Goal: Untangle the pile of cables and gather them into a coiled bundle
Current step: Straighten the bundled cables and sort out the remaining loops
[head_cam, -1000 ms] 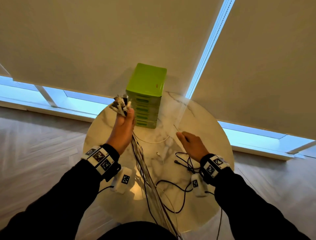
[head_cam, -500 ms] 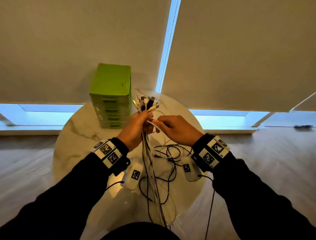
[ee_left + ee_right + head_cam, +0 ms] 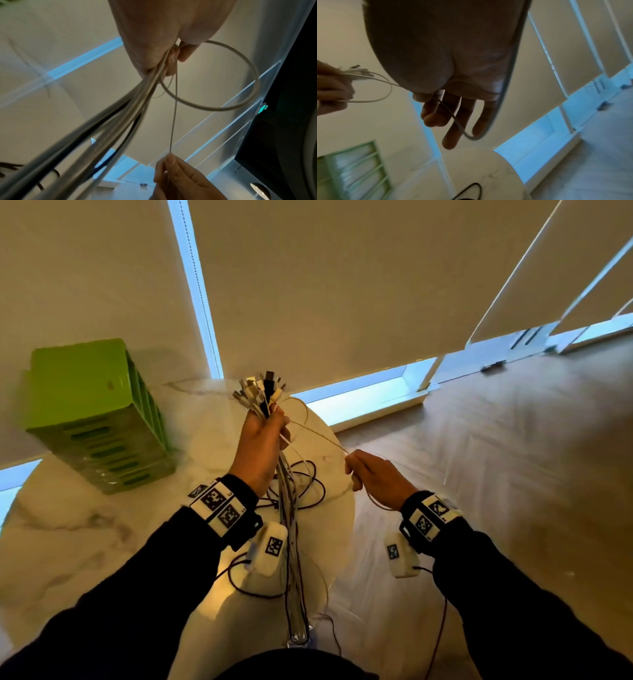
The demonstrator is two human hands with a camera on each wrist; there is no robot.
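The right hand, beside the left half a second ago, now pinches one thin white cable drawn taut sideways from the left hand's gripped bunch of gathered cable ends above the round marble surface, freeing it for coiling

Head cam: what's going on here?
A person is sorting cables over a round marble table. The left hand grips a bunch of cables just below their connector ends, the rest hanging down toward the person. The right hand pinches one thin white cable and holds it out taut to the side from the bunch. A few black cables lie loose on the table. Nothing is coiled yet. A green drawer unit stands at the table's far left.
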